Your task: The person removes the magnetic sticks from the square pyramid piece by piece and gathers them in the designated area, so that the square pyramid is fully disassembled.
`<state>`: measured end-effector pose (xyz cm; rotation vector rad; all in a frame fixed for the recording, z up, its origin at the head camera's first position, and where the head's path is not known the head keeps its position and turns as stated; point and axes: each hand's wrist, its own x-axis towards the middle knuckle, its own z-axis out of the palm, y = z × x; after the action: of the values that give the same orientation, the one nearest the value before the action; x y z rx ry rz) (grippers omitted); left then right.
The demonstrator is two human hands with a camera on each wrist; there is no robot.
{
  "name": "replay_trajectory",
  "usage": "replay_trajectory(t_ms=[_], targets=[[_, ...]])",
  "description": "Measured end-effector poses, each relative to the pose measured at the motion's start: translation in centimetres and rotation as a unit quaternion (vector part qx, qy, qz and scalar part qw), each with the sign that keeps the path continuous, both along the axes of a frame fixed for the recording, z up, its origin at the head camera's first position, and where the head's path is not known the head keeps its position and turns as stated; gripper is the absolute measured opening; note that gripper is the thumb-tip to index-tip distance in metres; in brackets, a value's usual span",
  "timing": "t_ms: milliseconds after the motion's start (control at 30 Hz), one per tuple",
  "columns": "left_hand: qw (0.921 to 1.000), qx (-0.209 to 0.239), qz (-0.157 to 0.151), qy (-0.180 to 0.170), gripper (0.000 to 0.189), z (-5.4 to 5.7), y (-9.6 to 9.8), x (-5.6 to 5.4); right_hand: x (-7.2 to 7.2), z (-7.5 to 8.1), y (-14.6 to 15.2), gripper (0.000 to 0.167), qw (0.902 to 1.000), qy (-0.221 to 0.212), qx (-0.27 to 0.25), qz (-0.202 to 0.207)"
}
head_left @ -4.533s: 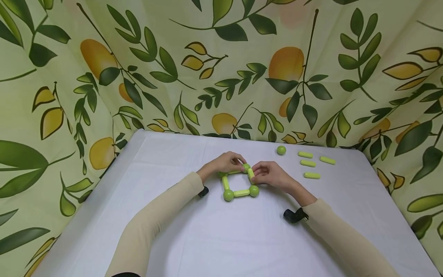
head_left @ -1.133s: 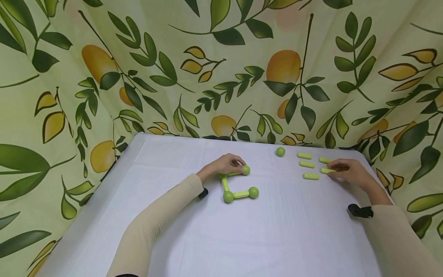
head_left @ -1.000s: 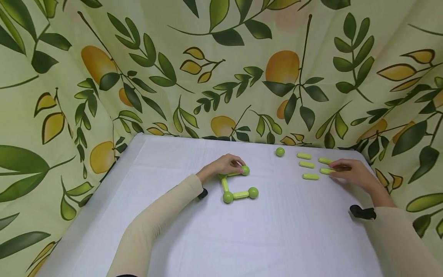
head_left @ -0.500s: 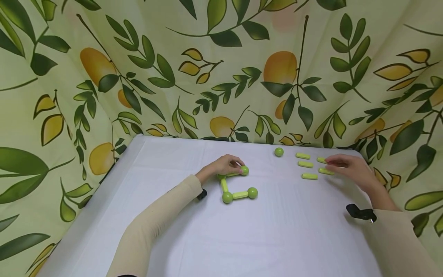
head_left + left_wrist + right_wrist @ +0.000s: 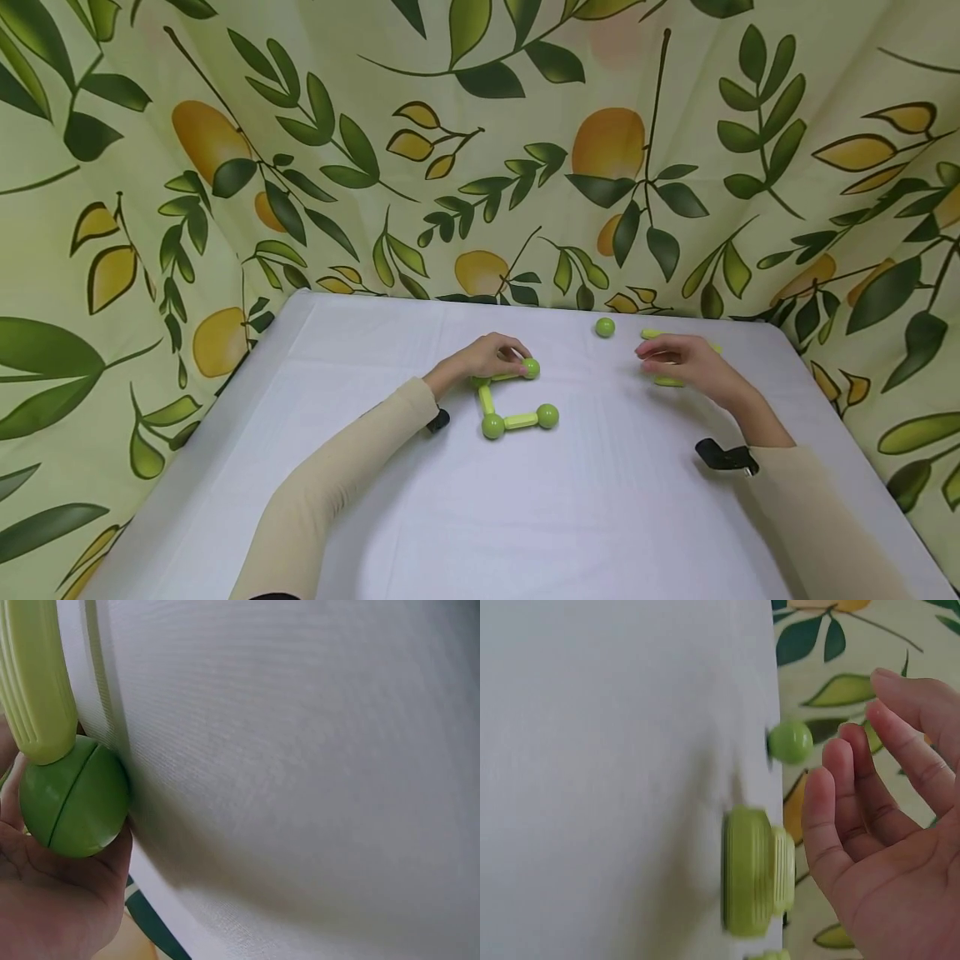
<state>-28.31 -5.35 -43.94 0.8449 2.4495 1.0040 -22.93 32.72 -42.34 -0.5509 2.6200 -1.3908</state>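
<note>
Green balls and yellow-green sticks form a frame with its right side open. My left hand (image 5: 491, 356) grips its back part, fingertips on the back right ball (image 5: 531, 368). In the left wrist view, the hand (image 5: 60, 892) curls round a green ball (image 5: 75, 799) joined to a stick (image 5: 37, 682). The front stick (image 5: 521, 422) links the front left ball (image 5: 492, 427) and front right ball (image 5: 548, 416). My right hand (image 5: 697, 367) hovers over loose sticks (image 5: 669, 382), partly hiding them. Its fingers (image 5: 821, 799) are loosely bent with nothing between them.
One loose green ball (image 5: 605, 327) lies near the back edge of the white-covered table (image 5: 450, 517), left of the loose sticks. Behind the table hangs a leaf-and-fruit patterned curtain (image 5: 525, 167). A black wrist camera (image 5: 726, 457) hangs below the right wrist.
The frame's right stick was taken off, and another stick then lay at the right of the loose group. My right hand has since let go and moved left. The left hand stays put.
</note>
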Motion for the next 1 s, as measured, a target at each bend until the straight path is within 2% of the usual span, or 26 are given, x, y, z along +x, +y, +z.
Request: replay_trajectory(t_ms=[167, 400, 667, 1000], targets=[[1.0, -0.005, -0.005, 0.006, 0.027, 0.2, 0.1, 0.1, -0.6, -0.5, -2.4, 0.032, 0.9989, -0.011, -0.035, 0.029], [0.9999, 0.001, -0.015, -0.001, 0.028, 0.7, -0.8, 0.1, -1.3, -1.1, -5.4, 0.027, 0.996, -0.035, -0.049, 0.066], [0.9998, -0.004, 0.011, -0.015, 0.024, 0.9, -2.8, 0.8, -1.5, -1.4, -7.9, 0.027, 0.9925, -0.048, -0.055, 0.098], [0.9996, 0.008, -0.019, 0.018, 0.013, 0.8, -3.1, 1.6, -1.9, -2.2, -9.9, 0.026, 0.9923, -0.042, -0.051, 0.105]])
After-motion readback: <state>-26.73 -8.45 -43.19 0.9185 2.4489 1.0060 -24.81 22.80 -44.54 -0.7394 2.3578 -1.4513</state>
